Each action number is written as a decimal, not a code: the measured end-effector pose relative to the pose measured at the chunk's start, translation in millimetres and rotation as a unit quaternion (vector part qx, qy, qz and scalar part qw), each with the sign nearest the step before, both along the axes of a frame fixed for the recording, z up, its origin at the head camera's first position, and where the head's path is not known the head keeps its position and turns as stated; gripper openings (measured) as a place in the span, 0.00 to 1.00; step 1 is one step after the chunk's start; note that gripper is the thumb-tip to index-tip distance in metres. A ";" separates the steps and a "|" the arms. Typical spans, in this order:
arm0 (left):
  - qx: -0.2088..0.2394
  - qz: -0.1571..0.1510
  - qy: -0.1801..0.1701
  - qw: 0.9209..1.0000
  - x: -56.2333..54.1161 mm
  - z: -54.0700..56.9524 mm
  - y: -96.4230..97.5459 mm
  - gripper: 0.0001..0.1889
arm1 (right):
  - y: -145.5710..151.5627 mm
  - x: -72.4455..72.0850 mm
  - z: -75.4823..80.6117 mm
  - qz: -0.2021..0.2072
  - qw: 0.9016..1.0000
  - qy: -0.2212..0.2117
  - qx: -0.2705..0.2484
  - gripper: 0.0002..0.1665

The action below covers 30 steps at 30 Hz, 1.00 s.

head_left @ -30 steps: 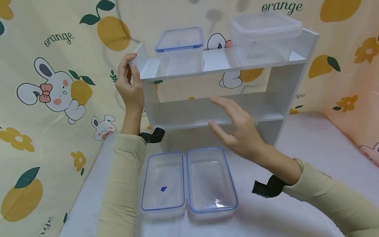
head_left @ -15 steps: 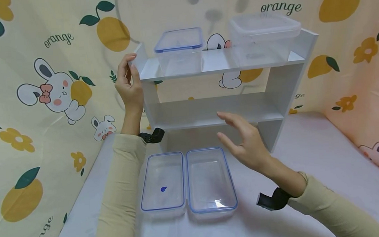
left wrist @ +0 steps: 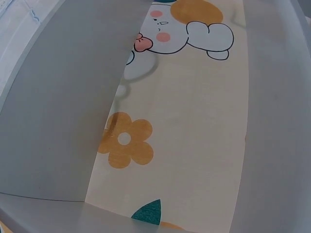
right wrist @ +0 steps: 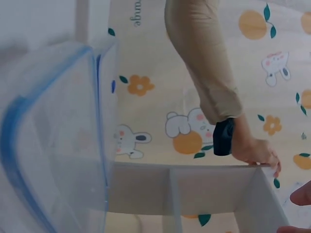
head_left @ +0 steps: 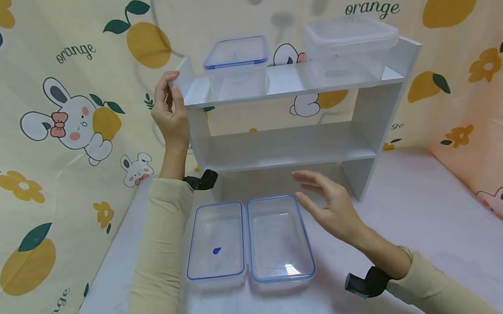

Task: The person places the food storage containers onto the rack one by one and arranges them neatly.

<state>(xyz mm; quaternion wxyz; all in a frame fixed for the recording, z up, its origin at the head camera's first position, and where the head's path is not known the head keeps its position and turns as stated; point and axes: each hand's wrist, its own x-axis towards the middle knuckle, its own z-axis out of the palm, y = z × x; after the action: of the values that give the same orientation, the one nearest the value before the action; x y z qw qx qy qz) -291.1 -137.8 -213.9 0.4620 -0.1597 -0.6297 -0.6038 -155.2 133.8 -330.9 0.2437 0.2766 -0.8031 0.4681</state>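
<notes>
My left hand (head_left: pixel 170 111) grips the upper left side panel of a white shelf unit (head_left: pixel 277 148), fingers behind its edge and thumb toward the front. My right hand (head_left: pixel 331 210) hovers with fingers spread by the far right corner of a clear plastic food container with a blue rim (head_left: pixel 279 240). It holds nothing. A similar container with a small blue mark (head_left: pixel 212 228) stands close to its left. In the right wrist view, only fingertips of the right hand (right wrist: pixel 302 195) show at the edge. The left wrist view shows shelf boards (left wrist: pixel 58 107) but no hand.
On the top board stand a clear container with a blue-edged lid (head_left: pixel 238 70) and a larger clear one with a whitish lid (head_left: pixel 351 52). Printed cloth (head_left: pixel 78 188) hangs behind and at both sides. A white surface (head_left: pixel 422 213) lies under the shelf unit.
My right hand has come down from in front of the middle board to beside the right container's far corner. The left hand stays at the shelf unit's side panel.
</notes>
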 end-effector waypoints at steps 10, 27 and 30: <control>-0.002 -0.008 0.011 1.000 -3.4 -1.2 -0.5 0.16 | 12.4 8.2 -22.7 0.016 0.997 -0.080 -0.015 0.20; 0.004 -0.009 0.012 1.000 -2.7 -1.1 -0.9 0.15 | 29.6 7.0 -52.5 0.043 0.968 -0.243 -0.054 0.18; 0.004 -0.008 0.009 1.000 -2.9 -1.4 -1.5 0.15 | 32.4 6.5 -58.7 0.061 0.953 -0.287 -0.071 0.21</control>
<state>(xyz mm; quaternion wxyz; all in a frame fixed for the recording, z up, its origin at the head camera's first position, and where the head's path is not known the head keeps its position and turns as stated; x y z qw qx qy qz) -293.9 -139.4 -215.3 0.4637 -0.1680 -0.6218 -0.6083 -148.7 166.2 -389.7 -0.0067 0.1613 -0.7855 0.5974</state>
